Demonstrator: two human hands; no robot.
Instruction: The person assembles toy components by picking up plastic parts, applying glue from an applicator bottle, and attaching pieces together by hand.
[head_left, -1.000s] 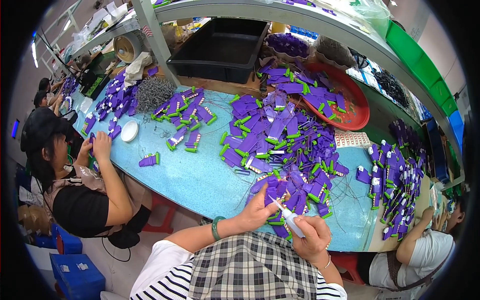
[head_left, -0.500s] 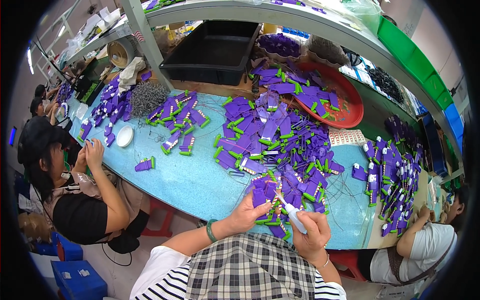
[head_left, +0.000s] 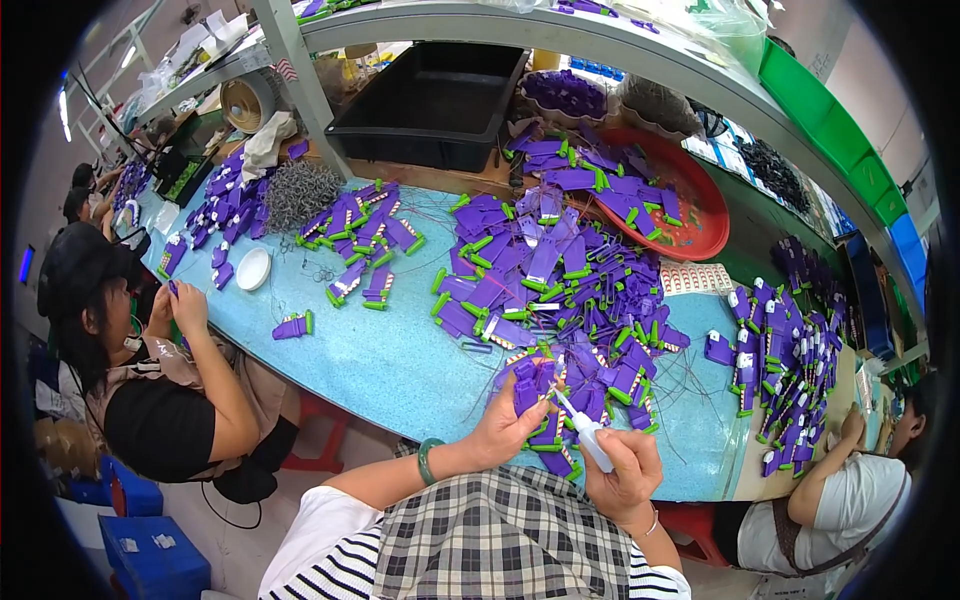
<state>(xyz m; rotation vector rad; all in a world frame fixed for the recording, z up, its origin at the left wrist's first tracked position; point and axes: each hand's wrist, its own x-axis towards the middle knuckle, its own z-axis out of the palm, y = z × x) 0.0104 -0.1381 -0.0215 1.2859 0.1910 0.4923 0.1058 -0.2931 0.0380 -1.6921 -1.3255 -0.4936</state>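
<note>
Head view: left grip (head_left: 504, 428), clamped on purple piece (head_left: 527, 389), has turned; right grip (head_left: 625, 474) clasps white bottle (head_left: 593, 443), piece evidently mid-work.

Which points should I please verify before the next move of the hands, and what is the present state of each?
1. Left hand holds a purple plastic piece: ok.
2. Right hand grips the white squeeze bottle: ok.
3. Nozzle points toward the held piece: ok.
4. Nozzle tip touches the piece: cannot tell, too small.
5. Space around the hands is free of the purple-and-green pile: not ok.
6. Left co-worker's hands are well apart: ok.
</note>
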